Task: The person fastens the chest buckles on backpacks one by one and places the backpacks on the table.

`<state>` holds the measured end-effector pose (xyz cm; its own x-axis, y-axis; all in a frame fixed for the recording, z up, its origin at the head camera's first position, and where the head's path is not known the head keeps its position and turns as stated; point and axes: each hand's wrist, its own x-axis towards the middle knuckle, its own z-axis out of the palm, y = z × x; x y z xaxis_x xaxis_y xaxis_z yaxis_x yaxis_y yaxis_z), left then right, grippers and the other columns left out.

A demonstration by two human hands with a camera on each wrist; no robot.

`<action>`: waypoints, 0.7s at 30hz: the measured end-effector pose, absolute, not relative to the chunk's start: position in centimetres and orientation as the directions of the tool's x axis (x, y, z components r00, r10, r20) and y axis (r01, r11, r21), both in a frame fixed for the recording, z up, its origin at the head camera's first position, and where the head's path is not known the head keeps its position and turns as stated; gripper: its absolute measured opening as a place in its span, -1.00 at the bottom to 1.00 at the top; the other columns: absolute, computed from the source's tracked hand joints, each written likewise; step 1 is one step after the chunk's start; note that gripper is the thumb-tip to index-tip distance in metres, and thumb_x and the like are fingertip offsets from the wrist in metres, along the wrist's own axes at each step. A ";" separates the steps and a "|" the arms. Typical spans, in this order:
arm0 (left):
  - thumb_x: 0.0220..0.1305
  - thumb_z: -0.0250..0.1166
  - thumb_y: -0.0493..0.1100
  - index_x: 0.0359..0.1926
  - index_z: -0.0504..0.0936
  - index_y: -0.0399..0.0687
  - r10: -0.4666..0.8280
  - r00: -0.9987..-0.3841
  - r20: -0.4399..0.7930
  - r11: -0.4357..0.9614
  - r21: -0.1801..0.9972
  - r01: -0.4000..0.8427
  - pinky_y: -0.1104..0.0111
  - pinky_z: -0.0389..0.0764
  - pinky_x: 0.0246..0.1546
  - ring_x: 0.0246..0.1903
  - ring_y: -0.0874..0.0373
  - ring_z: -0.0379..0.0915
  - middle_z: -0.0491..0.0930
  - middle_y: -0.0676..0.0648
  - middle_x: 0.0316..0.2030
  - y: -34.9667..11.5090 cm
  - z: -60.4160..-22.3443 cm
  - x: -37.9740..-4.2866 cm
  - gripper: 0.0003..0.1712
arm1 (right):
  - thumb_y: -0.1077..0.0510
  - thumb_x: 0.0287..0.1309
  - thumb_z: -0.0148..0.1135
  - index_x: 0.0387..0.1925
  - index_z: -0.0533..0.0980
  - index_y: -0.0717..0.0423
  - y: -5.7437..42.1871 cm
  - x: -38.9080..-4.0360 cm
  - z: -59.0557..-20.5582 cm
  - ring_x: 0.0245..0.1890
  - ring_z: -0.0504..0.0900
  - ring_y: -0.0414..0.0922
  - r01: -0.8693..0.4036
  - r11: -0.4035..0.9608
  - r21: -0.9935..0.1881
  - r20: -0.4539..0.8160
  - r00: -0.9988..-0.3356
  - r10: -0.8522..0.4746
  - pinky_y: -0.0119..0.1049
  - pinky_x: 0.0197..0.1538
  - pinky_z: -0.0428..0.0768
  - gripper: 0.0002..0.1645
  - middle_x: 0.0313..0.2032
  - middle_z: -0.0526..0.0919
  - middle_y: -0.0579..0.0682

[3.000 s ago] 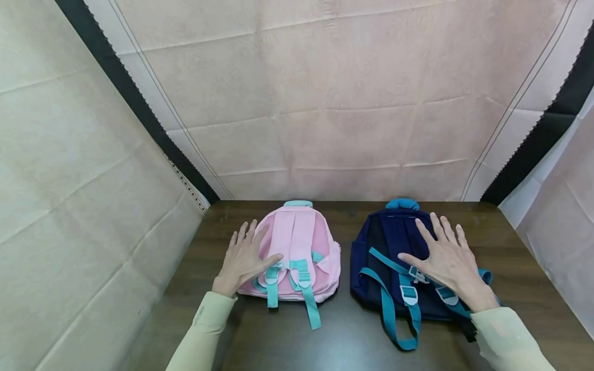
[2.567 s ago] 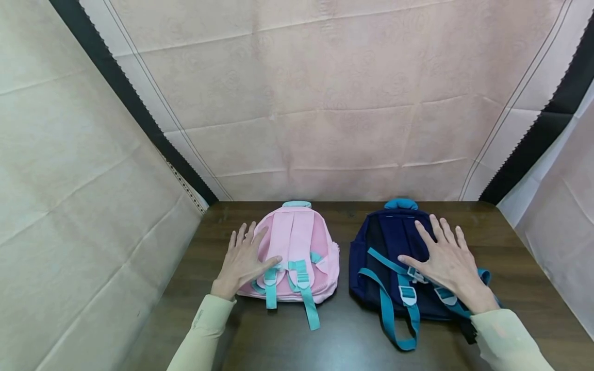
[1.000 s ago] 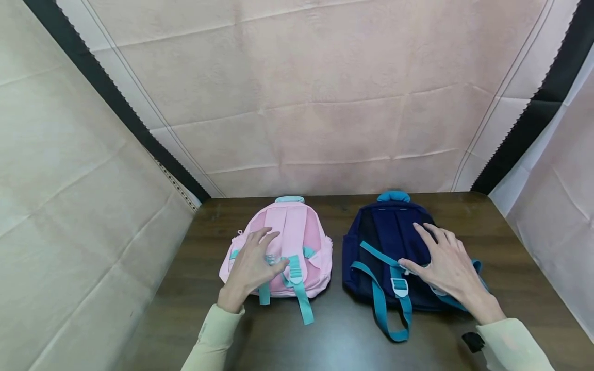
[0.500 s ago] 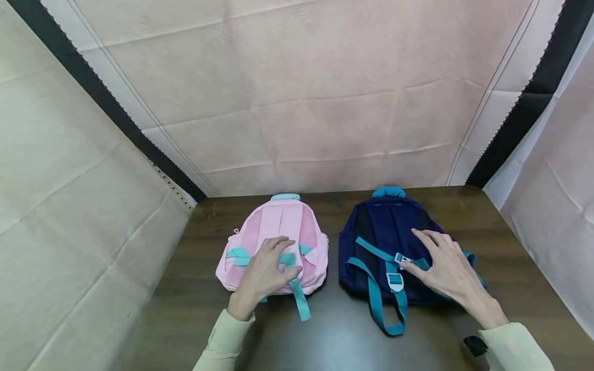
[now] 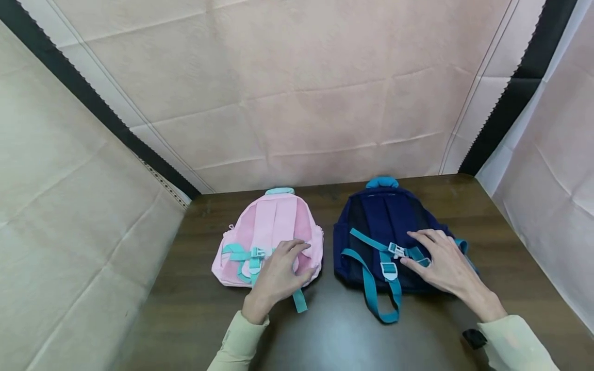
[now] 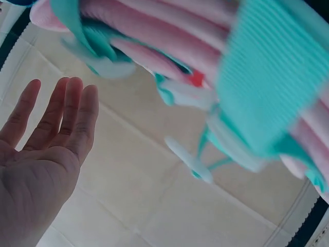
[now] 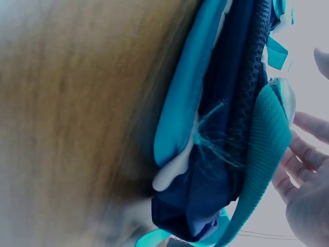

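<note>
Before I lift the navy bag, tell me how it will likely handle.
The navy bag will probably sag rather than stay stiff, as it looks like soft fabric. Its teal strap would likely dangle and could snag, hanging in a loose loop. Lying broad side down on the table, it seems unlikely to roll.

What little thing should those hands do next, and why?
Probably bring the right hand down to pinch the white buckle on the navy backpack. In the head view its thumb points at that buckle from close by, while the fingers stand apart from the thumb with nothing pinched between, so a grip seems within easy reach.
</note>
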<state>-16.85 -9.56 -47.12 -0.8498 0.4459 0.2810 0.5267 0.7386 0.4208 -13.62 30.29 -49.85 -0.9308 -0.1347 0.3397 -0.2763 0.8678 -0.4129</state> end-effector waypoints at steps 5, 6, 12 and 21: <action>0.27 0.59 0.02 0.28 0.72 -0.05 0.479 -0.826 0.296 0.707 0.427 0.564 0.10 0.76 0.24 0.26 -0.05 0.60 0.70 -0.11 0.28 -8.1 -47.5 -16.4 -0.40 | -0.01 0.18 0.61 0.26 0.65 0.25 30.6 -13.6 -49.8 0.21 0.54 0.36 -0.280 0.864 -0.418 0.326 -0.934 -0.145 0.49 0.27 0.45 -0.31 0.21 0.68 0.38; 0.27 0.59 0.01 0.29 0.72 -0.06 0.486 -0.823 0.294 0.701 0.431 0.568 0.10 0.75 0.26 0.27 -0.05 0.60 0.70 -0.11 0.28 -7.8 -47.6 -16.4 -0.39 | 0.01 0.18 0.61 0.24 0.66 0.26 30.7 -13.6 -49.8 0.20 0.55 0.35 -0.281 0.865 -0.415 0.325 -0.934 -0.147 0.48 0.26 0.47 -0.33 0.20 0.69 0.37; 0.35 0.54 -0.01 0.33 0.70 -0.06 0.516 -0.819 0.252 0.697 0.432 0.572 0.06 0.72 0.32 0.30 -0.05 0.60 0.69 -0.12 0.30 -5.9 -47.9 -15.8 -0.42 | 0.08 0.17 0.63 0.16 0.71 0.26 30.9 -13.6 -49.9 0.13 0.60 0.29 -0.288 0.869 -0.403 0.326 -0.932 -0.157 0.38 0.19 0.56 -0.43 0.13 0.73 0.32; 0.42 0.50 -0.02 0.35 0.69 -0.01 0.547 -0.810 0.213 0.681 0.451 0.578 0.13 0.75 0.28 0.28 0.00 0.59 0.68 -0.11 0.32 -3.4 -48.4 -15.0 -0.47 | 0.15 0.18 0.61 0.16 0.71 0.27 31.0 -13.3 -50.4 0.13 0.60 0.24 -0.294 0.858 -0.420 0.308 -0.936 -0.170 0.33 0.20 0.55 -0.46 0.11 0.75 0.27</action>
<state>-15.05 -3.41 -48.39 -0.8098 0.5468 0.2126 0.5778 0.6805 0.4506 -13.28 31.02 -50.39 -0.9361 -0.1697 0.3081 -0.2940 0.8584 -0.4204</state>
